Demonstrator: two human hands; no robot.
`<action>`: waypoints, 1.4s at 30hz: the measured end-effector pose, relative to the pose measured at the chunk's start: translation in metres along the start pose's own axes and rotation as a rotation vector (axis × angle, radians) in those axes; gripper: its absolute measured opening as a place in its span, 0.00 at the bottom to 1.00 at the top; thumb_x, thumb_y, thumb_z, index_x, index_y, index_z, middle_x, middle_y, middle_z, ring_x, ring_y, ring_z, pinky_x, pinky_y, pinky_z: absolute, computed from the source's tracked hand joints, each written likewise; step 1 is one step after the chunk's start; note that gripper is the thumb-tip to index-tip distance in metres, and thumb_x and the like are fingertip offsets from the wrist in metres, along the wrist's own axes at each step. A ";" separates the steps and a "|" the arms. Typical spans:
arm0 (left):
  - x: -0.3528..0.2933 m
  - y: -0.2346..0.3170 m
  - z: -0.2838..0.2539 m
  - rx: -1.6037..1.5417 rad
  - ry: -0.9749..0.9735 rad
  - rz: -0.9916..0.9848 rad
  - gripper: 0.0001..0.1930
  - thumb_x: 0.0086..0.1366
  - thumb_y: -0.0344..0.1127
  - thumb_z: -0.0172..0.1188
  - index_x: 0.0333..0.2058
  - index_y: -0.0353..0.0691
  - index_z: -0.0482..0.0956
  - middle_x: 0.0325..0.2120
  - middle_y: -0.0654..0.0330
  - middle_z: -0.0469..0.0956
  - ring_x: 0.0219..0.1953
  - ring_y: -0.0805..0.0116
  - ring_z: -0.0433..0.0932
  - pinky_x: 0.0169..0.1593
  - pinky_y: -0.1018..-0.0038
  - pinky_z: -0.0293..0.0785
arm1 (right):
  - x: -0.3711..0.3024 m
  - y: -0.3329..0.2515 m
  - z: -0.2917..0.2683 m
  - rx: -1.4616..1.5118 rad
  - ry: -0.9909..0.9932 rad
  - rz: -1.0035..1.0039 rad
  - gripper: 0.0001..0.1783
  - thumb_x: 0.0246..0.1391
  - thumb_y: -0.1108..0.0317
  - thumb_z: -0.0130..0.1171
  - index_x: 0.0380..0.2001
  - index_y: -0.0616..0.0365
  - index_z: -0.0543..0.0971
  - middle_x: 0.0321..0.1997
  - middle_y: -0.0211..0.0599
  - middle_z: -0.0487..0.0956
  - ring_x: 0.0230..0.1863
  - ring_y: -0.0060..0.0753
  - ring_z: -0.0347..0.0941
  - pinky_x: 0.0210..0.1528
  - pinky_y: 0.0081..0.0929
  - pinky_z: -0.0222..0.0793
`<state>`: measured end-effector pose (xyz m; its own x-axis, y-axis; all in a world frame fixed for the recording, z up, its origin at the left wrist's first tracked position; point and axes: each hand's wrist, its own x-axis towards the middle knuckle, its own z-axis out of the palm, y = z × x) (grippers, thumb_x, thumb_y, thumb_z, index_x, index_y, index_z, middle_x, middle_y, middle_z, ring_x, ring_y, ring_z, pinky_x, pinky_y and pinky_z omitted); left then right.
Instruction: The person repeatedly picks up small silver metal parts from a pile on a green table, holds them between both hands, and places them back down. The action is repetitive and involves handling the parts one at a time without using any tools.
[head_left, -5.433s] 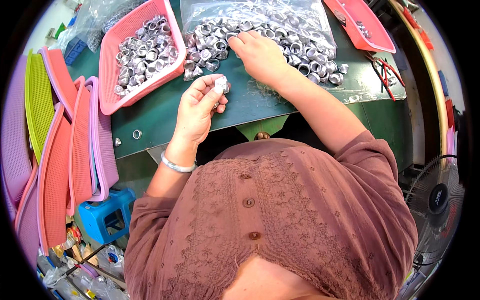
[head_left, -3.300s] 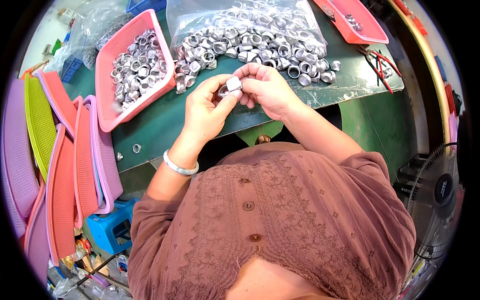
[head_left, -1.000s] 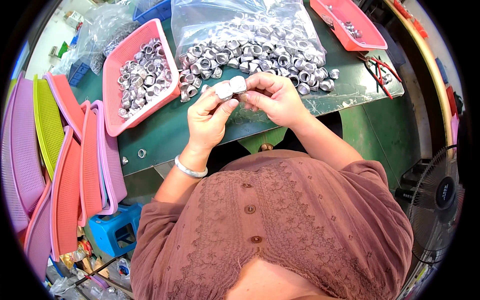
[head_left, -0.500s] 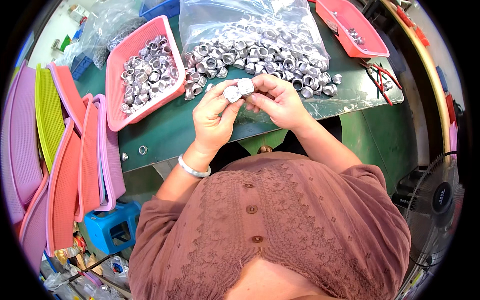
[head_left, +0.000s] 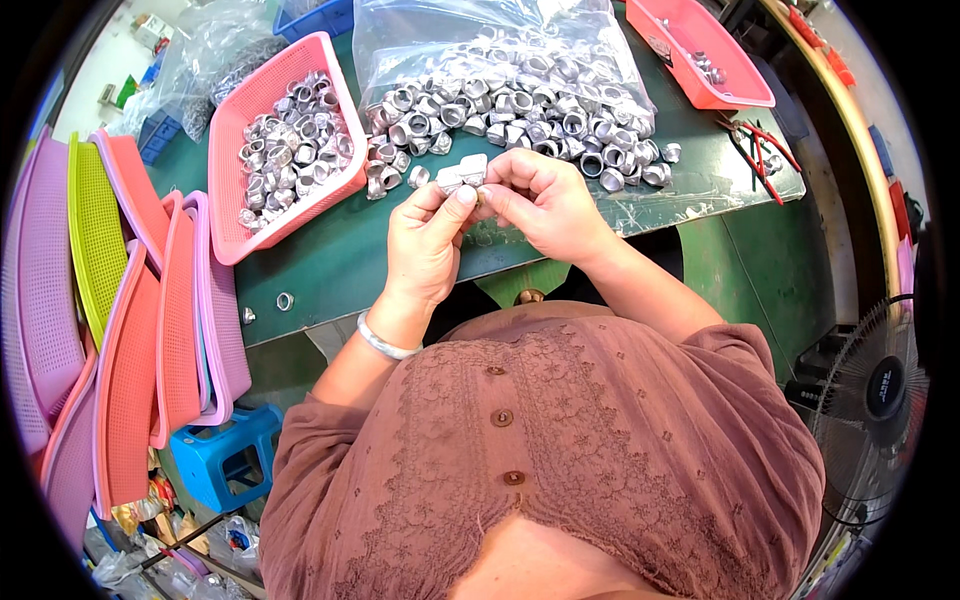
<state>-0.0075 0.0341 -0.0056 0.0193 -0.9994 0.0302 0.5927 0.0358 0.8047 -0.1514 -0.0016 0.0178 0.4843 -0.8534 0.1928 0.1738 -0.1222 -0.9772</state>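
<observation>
Purple, green and coral baskets [head_left: 120,375] lean together beside the desk [head_left: 360,260], on which a pink basket [head_left: 300,218] holds silver rings. The left hand's [head_left: 422,245] fingers pinch two flat-faced rings [head_left: 463,173] above the desk's near edge; behind, a heap of rings [head_left: 530,110] lies partly under clear plastic. The right hand's [head_left: 550,205] fingers pinch the pair's right side. Red-handled pliers [head_left: 765,160] lie farther right.

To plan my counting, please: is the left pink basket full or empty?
Partly full: metal rings lie heaped inside the pink basket, with bare wall showing.
</observation>
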 end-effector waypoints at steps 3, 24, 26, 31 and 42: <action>-0.001 0.001 -0.001 -0.035 -0.007 -0.026 0.09 0.59 0.28 0.54 0.38 0.33 0.75 0.33 0.60 0.76 0.33 0.73 0.75 0.41 0.76 0.72 | -0.001 -0.001 0.002 -0.055 0.015 -0.015 0.01 0.49 0.78 0.52 0.27 0.65 0.71 0.25 0.32 0.75 0.28 0.16 0.73 0.28 0.15 0.66; 0.042 0.152 -0.080 1.862 0.471 0.679 0.09 0.58 0.32 0.55 0.33 0.31 0.75 0.25 0.58 0.76 0.28 0.76 0.73 0.32 0.83 0.67 | 0.053 0.020 0.010 -0.770 -0.084 -0.220 0.13 0.44 0.71 0.56 0.36 0.62 0.74 0.27 0.39 0.76 0.28 0.32 0.72 0.32 0.26 0.68; 0.040 0.151 -0.085 2.040 0.453 0.958 0.09 0.57 0.32 0.56 0.33 0.31 0.75 0.25 0.56 0.75 0.27 0.74 0.73 0.31 0.80 0.68 | 0.057 0.026 0.015 -0.915 -0.131 -0.244 0.17 0.42 0.68 0.56 0.39 0.60 0.73 0.31 0.42 0.75 0.34 0.44 0.72 0.37 0.33 0.68; 0.013 0.101 -0.045 1.606 0.171 0.578 0.11 0.55 0.35 0.57 0.33 0.33 0.75 0.25 0.52 0.76 0.27 0.62 0.75 0.31 0.71 0.70 | 0.063 0.039 0.030 -1.087 -0.206 -0.234 0.13 0.44 0.67 0.56 0.35 0.57 0.73 0.33 0.43 0.73 0.37 0.46 0.71 0.39 0.37 0.68; 0.012 0.039 -0.042 2.032 0.163 0.237 0.12 0.53 0.36 0.57 0.36 0.40 0.74 0.27 0.50 0.74 0.33 0.52 0.75 0.35 0.63 0.70 | 0.056 0.035 0.003 -0.777 -0.209 -0.119 0.07 0.42 0.69 0.57 0.26 0.61 0.76 0.25 0.40 0.76 0.29 0.36 0.73 0.33 0.30 0.68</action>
<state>0.0497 0.0236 0.0015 0.0693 -0.9627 0.2617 -0.9862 -0.0265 0.1637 -0.1154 -0.0516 -0.0053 0.6638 -0.7095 0.2368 -0.3735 -0.5887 -0.7169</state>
